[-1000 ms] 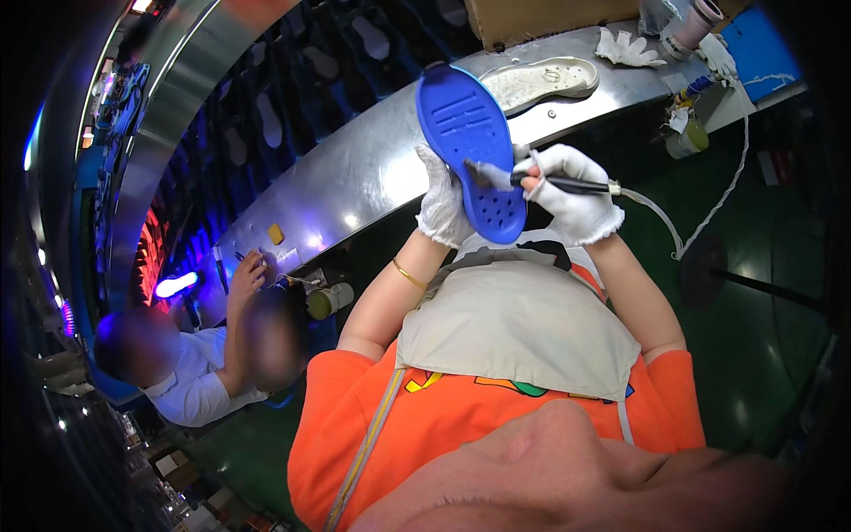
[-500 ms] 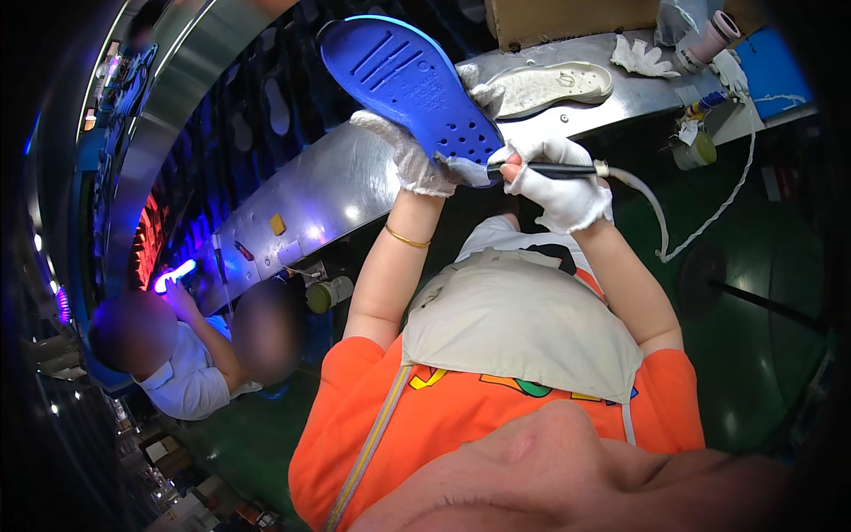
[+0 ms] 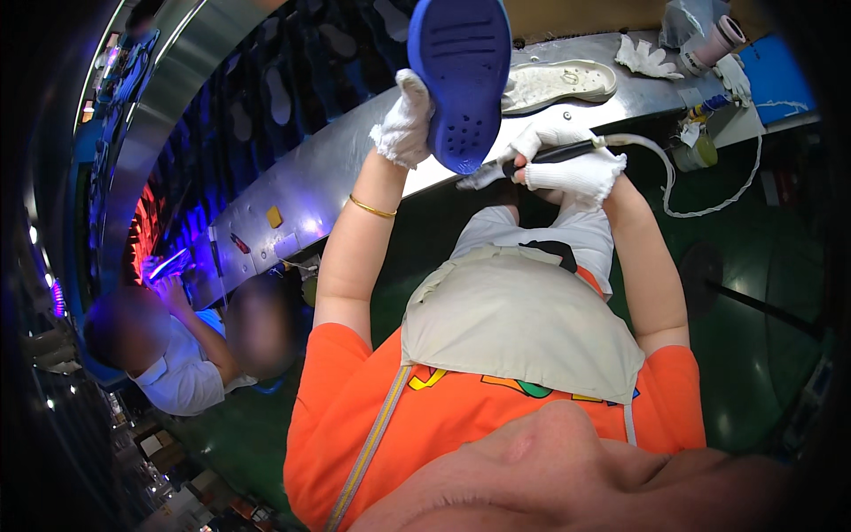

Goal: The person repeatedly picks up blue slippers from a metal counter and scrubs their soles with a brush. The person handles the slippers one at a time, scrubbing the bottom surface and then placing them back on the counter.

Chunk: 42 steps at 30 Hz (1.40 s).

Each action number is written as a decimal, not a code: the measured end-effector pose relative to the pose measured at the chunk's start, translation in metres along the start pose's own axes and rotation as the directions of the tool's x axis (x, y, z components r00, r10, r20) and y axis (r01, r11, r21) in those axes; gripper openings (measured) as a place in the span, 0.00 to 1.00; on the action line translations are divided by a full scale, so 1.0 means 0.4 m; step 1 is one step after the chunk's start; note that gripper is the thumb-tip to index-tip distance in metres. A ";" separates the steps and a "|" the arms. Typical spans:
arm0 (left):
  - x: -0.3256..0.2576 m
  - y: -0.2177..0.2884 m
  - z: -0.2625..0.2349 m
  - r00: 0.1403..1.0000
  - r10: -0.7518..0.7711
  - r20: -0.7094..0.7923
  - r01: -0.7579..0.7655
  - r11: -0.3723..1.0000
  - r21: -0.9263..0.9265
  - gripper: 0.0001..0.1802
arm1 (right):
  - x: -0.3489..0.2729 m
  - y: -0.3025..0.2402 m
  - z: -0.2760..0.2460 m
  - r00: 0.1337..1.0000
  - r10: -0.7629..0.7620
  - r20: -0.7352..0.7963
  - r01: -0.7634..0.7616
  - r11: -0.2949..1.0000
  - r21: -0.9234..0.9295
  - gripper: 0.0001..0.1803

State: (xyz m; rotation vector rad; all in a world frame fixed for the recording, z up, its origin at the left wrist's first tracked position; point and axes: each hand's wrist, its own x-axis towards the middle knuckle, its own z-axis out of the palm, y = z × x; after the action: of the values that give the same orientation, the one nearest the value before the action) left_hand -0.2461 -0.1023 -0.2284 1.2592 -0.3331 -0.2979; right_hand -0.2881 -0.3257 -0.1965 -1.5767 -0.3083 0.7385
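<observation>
Pinching the blue sole (image 3: 461, 75) raised above the counter (image 3: 310, 177), the left hand (image 3: 406, 124) is closed tight; the right hand (image 3: 567, 164) is clasping a hose-fed tool (image 3: 550, 153) that is risking slipping off the sole's heel edge.

Can't see the blue sole's (image 3: 461, 75) toe, it's cut off up top; my left hand's (image 3: 406, 120) fingers hide behind it.
</observation>
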 end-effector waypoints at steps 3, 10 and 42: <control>0.006 0.022 0.002 0.990 -0.128 0.059 0.131 0.991 -0.037 0.63 | -0.004 0.013 -0.005 0.986 -0.160 -0.039 0.161 0.986 0.034 0.06; 0.029 0.039 0.006 0.941 -0.331 -0.068 0.336 0.938 0.082 0.48 | 0.026 0.052 0.026 0.940 -0.336 -0.054 0.331 0.940 -0.085 0.05; -0.064 0.000 -0.152 0.969 -0.235 0.079 0.231 0.738 -0.634 0.43 | -0.011 0.048 -0.012 0.850 -0.449 -0.277 0.450 0.891 -0.062 0.12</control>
State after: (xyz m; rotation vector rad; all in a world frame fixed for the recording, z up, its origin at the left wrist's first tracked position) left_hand -0.2450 -0.0391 -0.2471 0.6121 -0.0444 -0.5717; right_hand -0.2927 -0.3352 -0.2138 -1.5029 -0.4430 0.1421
